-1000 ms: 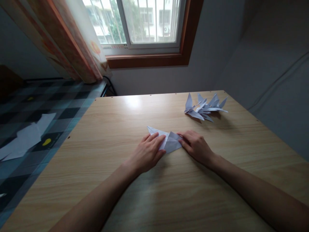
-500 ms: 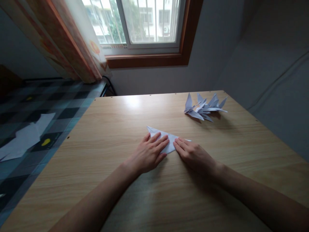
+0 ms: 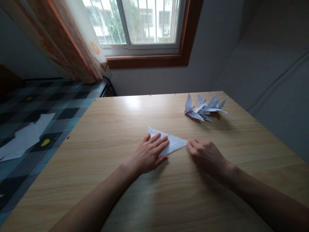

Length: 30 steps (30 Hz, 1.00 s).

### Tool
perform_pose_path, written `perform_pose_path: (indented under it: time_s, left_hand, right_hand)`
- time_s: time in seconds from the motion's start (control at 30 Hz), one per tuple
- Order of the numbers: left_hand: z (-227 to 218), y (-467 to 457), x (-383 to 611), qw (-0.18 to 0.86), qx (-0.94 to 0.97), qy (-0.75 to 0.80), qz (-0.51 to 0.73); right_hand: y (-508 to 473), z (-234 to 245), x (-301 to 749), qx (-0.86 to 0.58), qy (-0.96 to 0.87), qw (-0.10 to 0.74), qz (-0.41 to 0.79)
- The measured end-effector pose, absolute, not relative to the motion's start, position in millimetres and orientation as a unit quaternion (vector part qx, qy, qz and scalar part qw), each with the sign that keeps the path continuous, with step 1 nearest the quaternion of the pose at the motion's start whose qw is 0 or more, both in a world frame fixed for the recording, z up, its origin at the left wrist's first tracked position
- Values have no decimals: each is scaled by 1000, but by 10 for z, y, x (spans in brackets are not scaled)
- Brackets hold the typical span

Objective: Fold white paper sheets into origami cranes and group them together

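A white sheet of paper folded into a triangle (image 3: 175, 143) lies on the wooden table (image 3: 116, 129). My left hand (image 3: 152, 151) rests flat over its left part, fingers spread and pressing it down. At the triangle's right tip is my right hand (image 3: 205, 153), its fingers curled together in a pinch on the paper's corner. The part of the paper beneath my left palm is hidden.
Several folded paper cranes (image 3: 204, 108) stand clustered at the table's back right. On a checked bedspread (image 3: 70, 112) to the left lie white paper pieces (image 3: 26, 138). A curtain (image 3: 79, 42) hangs beside the window (image 3: 152, 22).
My right hand has slid rightward along the paper from its middle to the right tip, where the fingers now pinch it. My left hand stays in place on the paper.
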<state>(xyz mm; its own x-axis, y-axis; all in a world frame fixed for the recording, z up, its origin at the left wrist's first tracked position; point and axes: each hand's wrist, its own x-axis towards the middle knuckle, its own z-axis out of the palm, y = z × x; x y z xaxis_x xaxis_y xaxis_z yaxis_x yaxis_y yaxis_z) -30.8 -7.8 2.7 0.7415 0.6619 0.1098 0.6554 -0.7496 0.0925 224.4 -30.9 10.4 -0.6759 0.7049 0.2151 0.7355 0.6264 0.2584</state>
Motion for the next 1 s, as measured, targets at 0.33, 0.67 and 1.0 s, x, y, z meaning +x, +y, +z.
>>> perform_pose_path:
  time_s: [0.33,0.67,1.0]
  left_hand:
    - [39,-95,-321,24,933,349,81]
    - [42,-92,-367,1,922,282,265]
    - [413,-199,-133,337,564,474,587]
  right_hand:
    - [-208,3,2204,-273,-936,146,-169]
    - [-225,46,2259,-291,-863,381,-158]
    - [-129,-141,2129,-418,-678,568,208]
